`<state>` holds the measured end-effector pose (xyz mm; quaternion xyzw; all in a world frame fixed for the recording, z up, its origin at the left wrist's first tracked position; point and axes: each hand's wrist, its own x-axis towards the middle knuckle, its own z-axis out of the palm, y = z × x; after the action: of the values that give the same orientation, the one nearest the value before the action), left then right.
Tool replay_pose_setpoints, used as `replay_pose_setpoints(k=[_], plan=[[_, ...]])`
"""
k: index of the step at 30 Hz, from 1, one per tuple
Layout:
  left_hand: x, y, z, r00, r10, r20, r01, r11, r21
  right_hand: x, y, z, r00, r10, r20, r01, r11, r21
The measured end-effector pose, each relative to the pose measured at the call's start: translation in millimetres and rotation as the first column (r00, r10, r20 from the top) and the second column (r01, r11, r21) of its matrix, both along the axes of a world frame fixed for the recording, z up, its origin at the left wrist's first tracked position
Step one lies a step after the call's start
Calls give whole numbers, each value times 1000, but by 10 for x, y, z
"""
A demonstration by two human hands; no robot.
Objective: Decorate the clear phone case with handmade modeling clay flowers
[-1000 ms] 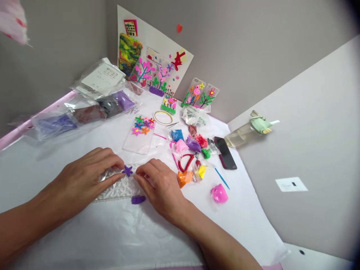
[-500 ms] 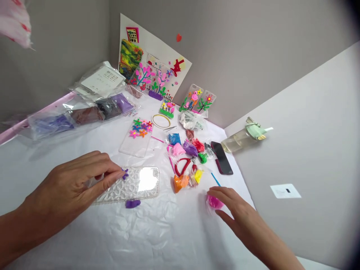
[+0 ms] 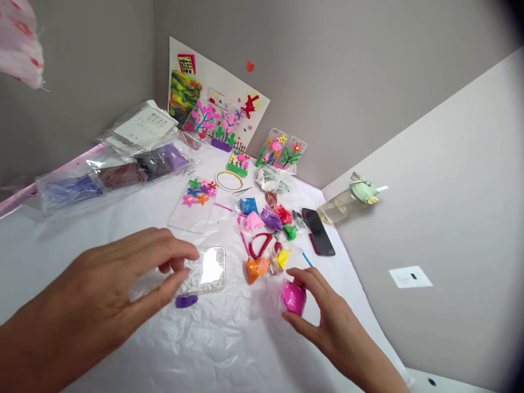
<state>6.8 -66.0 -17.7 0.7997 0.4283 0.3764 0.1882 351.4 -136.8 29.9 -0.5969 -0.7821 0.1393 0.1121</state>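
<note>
My left hand (image 3: 118, 286) hovers above a clear phone case (image 3: 213, 275) with a faceted pattern, thumb and index finger apart and nothing between them. It covers the left part of the case. A purple lump of modelling clay (image 3: 186, 301) lies against the case's lower edge. Around a bright pink packet of modelling clay (image 3: 293, 298) in thin plastic wrap, my right hand (image 3: 327, 311) has its thumb and fingers closed. Left of that packet sit wrapped clay packets, one orange (image 3: 257, 269) and one yellow (image 3: 283, 258).
Red-handled scissors (image 3: 260, 245) lie among more clay packets. Another clear case (image 3: 190, 215) with clay flowers is farther back. A dark phone (image 3: 318, 232) and a bottle (image 3: 344, 204) stand to the right. Bagged clay (image 3: 123, 176) lines the left; decorated cases (image 3: 272, 147) lean at the back.
My left hand has opened its pinch; the small purple clay flower it held is out of sight. My right hand has closed on the pink clay packet and moved it left.
</note>
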Motion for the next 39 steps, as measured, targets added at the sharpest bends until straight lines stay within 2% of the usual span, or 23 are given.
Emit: replay_pose_setpoints(k=[4,8,14,20,26,33,39], plan=[[244,-25,76,974,-228,12,227,973,28,-275,120,29,981,66,-181,-60,997,39],[430,-3,55,952,-301,59,303,953,-12,-518,237,-5,960,114,-254,-107,993,42],[480,1,-84,947,-258,189,285,949,-133,-674,282,-85,957,158,-242,-151,987,49],[463,-41,-145,955,-150,257,211,950,-231,-757,297,-130,948,172,-269,-154,984,87],[527,-43,-190,943,-138,302,253,890,-381,-814,278,-172,946,198,-258,-153,971,183],[546,-14,-143,950,-134,283,222,926,-306,-879,293,-176,916,202,-347,-142,971,191],[463,10,-234,936,-184,301,253,945,-209,-886,313,-216,910,163,-382,-102,979,175]])
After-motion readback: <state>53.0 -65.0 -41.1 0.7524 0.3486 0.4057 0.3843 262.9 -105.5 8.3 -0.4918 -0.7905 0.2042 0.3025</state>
